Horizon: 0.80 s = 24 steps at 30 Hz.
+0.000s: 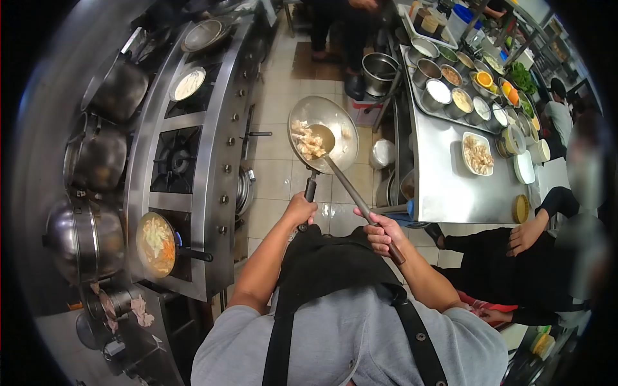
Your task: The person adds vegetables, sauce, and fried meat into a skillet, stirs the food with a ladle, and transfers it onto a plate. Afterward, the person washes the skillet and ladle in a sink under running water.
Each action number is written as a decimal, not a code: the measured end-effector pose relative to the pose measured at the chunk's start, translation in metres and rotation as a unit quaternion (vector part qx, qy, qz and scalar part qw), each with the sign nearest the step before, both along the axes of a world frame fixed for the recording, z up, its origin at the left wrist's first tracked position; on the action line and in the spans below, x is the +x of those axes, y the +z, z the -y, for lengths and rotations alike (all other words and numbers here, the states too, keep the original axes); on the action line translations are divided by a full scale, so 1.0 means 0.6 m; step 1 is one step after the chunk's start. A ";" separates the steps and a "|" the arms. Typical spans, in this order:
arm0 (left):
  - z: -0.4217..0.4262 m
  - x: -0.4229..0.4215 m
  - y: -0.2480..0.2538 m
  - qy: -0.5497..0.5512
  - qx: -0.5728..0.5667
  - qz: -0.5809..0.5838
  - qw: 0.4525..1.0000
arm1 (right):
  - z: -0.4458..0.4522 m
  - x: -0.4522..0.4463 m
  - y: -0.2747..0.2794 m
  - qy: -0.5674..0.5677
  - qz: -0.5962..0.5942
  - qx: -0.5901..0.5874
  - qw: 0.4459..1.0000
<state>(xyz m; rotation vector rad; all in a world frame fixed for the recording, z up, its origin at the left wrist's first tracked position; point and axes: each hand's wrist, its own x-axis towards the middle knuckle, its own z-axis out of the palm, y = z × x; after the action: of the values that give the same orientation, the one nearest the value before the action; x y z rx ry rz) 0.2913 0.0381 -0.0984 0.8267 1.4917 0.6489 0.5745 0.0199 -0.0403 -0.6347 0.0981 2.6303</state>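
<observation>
My left hand [300, 211] is wrapped round the black handle of a metal wok [344, 138], which I hold out in front of me above the tiled floor. In my right hand [384, 235] is the long handle of a ladle [351, 190]. The ladle's bowl rests inside the wok, against pale brownish cooked pieces of food [307, 139] gathered on the left side. What kind of food it is I cannot tell. To the right, a white dish [477, 154] of similar-looking pieces stands on the steel table [444, 196].
Left is a gas range [212, 174] with a pan of food [156, 244] over a flame and a pan of white food [188, 84] farther back. Metal containers of ingredients [461, 100] line the right table. One person [521, 257] stands close on my right, another [338, 38] ahead.
</observation>
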 end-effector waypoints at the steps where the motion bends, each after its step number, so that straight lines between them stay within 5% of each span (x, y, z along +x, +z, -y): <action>1: -0.002 -0.001 0.006 -0.001 0.005 0.014 1.000 | -0.001 0.002 0.002 -0.011 -0.017 -0.008 1.000; 6: -0.002 -0.003 0.022 -0.029 0.007 0.009 1.000 | 0.007 0.011 0.017 -0.041 -0.104 -0.011 0.994; 12: 0.000 0.038 0.069 -0.021 -0.030 0.196 0.980 | 0.061 0.047 0.066 -0.113 -0.231 -0.051 0.965; 24: -0.045 0.088 0.107 -0.108 -0.037 0.259 0.959 | 0.170 0.226 0.174 -0.305 -0.157 0.074 0.936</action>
<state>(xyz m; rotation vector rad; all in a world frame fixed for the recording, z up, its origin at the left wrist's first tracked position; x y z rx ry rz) 0.3443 0.0652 -0.0343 0.6830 0.9306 0.5842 0.7100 -0.0821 0.0639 -0.0933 0.1598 2.0799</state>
